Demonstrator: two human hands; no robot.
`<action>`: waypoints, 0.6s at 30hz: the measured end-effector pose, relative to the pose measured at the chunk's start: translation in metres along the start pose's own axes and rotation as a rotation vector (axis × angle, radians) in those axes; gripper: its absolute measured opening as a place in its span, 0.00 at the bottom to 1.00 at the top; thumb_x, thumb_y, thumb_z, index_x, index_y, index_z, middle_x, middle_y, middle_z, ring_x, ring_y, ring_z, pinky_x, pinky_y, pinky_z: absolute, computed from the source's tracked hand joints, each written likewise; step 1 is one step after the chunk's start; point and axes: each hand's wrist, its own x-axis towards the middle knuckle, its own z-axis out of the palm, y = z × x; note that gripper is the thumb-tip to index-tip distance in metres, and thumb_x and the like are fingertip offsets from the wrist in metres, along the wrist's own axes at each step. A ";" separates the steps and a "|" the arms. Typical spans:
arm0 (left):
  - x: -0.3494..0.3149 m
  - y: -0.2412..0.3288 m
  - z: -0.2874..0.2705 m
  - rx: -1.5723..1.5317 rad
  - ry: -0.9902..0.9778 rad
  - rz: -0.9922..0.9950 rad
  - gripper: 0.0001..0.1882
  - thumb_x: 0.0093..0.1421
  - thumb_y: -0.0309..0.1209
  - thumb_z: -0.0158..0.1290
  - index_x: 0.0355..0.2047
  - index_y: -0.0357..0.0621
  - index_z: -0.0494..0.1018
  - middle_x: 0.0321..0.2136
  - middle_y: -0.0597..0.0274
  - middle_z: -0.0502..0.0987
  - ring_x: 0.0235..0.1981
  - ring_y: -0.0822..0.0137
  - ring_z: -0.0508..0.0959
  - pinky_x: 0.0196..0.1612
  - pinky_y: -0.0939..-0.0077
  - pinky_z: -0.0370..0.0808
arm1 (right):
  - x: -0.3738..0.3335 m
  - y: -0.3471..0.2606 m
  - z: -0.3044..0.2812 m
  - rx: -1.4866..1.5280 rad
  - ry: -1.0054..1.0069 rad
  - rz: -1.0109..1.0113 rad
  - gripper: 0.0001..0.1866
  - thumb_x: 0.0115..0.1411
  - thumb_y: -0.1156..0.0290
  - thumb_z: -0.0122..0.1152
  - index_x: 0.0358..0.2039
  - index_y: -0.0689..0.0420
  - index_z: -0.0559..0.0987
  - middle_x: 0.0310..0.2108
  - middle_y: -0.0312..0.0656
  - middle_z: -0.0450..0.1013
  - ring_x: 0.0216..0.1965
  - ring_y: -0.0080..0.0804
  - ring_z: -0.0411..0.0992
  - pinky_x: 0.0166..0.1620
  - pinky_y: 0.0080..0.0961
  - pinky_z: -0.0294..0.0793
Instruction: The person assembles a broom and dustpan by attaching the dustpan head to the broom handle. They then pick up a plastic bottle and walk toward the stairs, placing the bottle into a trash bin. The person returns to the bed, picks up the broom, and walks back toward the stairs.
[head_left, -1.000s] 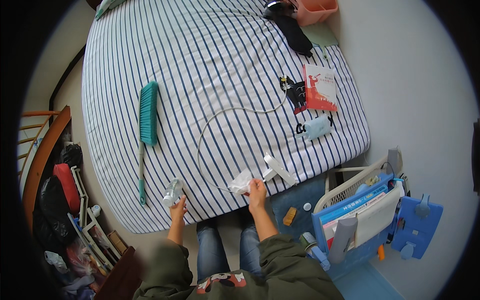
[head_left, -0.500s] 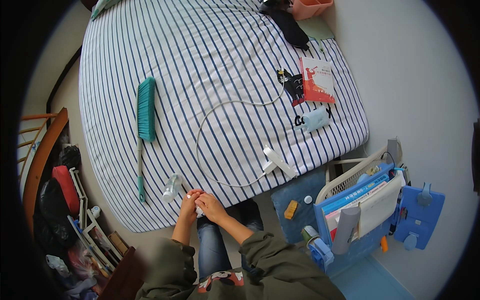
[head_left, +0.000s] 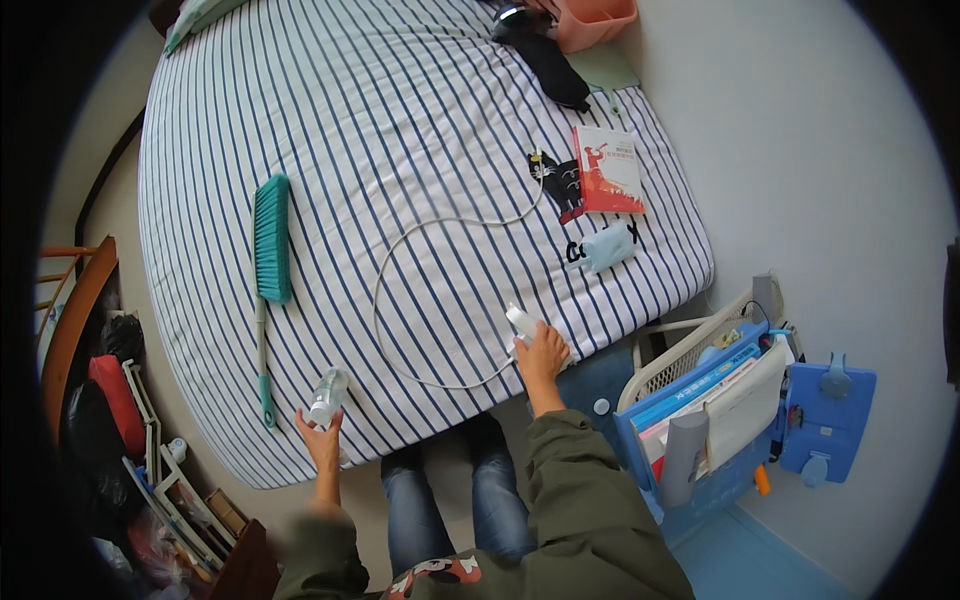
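Observation:
At the near edge of the bed, my left hand (head_left: 321, 435) has its thumb and fingers around the near end of a small clear plastic bottle (head_left: 329, 392), which lies tilted on the striped sheet. Farther right, my right hand (head_left: 544, 355) is closed over a white power strip (head_left: 521, 321); my fingers cover much of it. A white cord (head_left: 376, 300) runs from the power strip in a wide loop across the sheet. Left of the bottle lies a green-bristled bed brush (head_left: 272, 240) with a long handle.
On the bed's right side lie a red-and-white book (head_left: 610, 172), a light-blue packet (head_left: 608, 248) and a black cloth item (head_left: 552, 72), near a pink container (head_left: 592, 22). A blue desk organizer with books (head_left: 735, 385) stands at right by the wall. Bags and folded frames (head_left: 165, 450) crowd the left floor.
My hands, together at the bed's edge before, have parted. The left went to the bottle, and the right reached across to the power strip. The view has shifted slightly.

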 end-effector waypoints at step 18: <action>0.022 0.041 0.030 -0.325 -0.028 0.311 0.25 0.48 0.25 0.61 0.47 0.41 0.65 0.39 0.59 0.70 0.40 0.68 0.71 0.44 0.77 0.68 | 0.158 0.062 -0.070 0.041 -0.106 0.481 0.20 0.52 0.65 0.59 0.41 0.63 0.69 0.40 0.53 0.72 0.41 0.49 0.72 0.44 0.40 0.71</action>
